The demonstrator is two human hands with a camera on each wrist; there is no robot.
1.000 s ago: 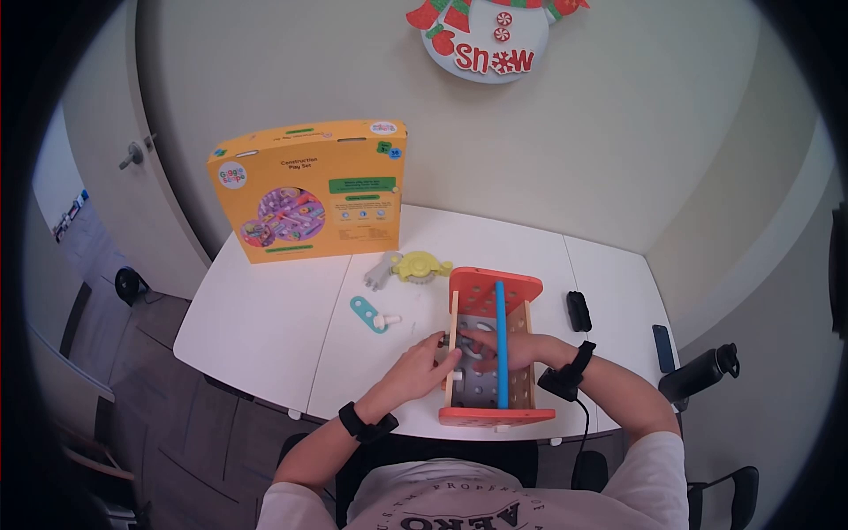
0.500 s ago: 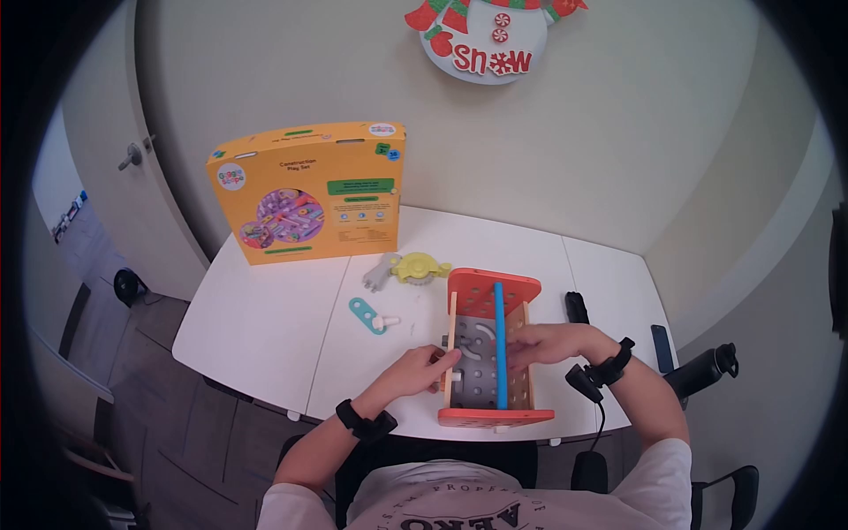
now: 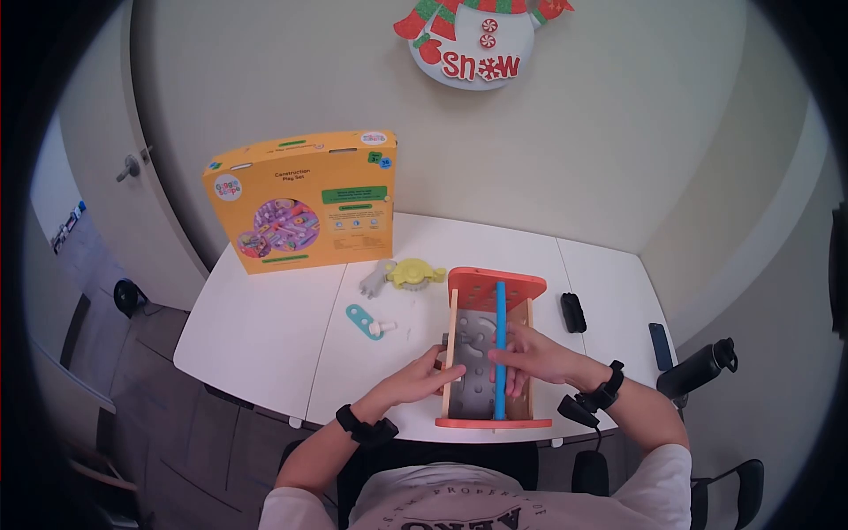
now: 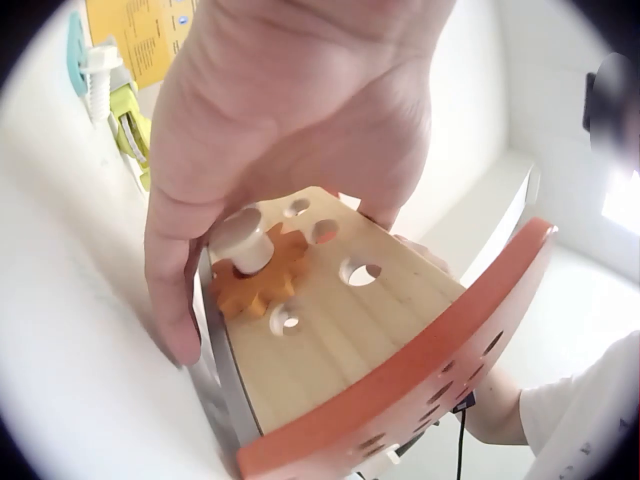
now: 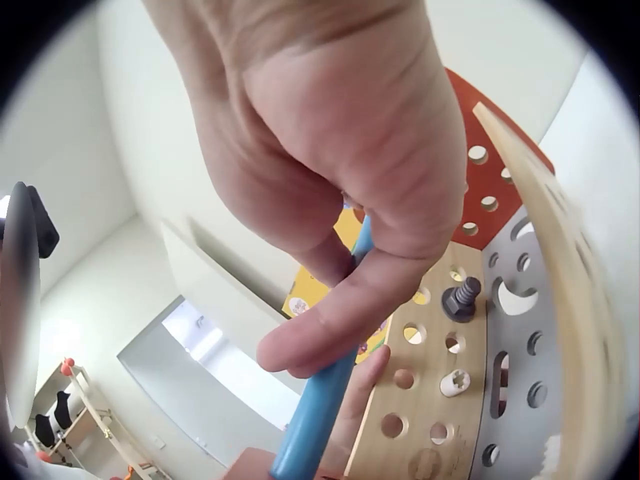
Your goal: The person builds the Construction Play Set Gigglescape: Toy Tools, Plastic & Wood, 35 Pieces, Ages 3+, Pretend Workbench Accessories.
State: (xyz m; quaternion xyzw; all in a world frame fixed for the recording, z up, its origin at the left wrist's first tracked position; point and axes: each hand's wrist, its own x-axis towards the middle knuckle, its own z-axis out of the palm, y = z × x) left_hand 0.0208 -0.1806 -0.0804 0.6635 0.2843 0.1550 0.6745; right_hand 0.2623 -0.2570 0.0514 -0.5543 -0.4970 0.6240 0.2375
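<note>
Head view: right hand point(image 3: 541, 357) closed round blue bar point(image 3: 501, 309), left hand point(image 3: 412, 380) clasping panel edge point(image 3: 453, 318), gap between

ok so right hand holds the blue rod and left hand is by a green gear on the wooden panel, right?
Not green: the left wrist view shows an orange gear on the wooden panel by the left hand. The right hand holds the blue rod.

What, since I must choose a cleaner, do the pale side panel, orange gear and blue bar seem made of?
Pale side panel: smooth-looking wood, shown by its grain streaks.
Orange gear: matte, solidly coloured; painted wood or plastic, I can't tell.
Blue bar: smooth, with a soft sheen and no visible grain; perhaps plastic, possibly painted wood.
</note>
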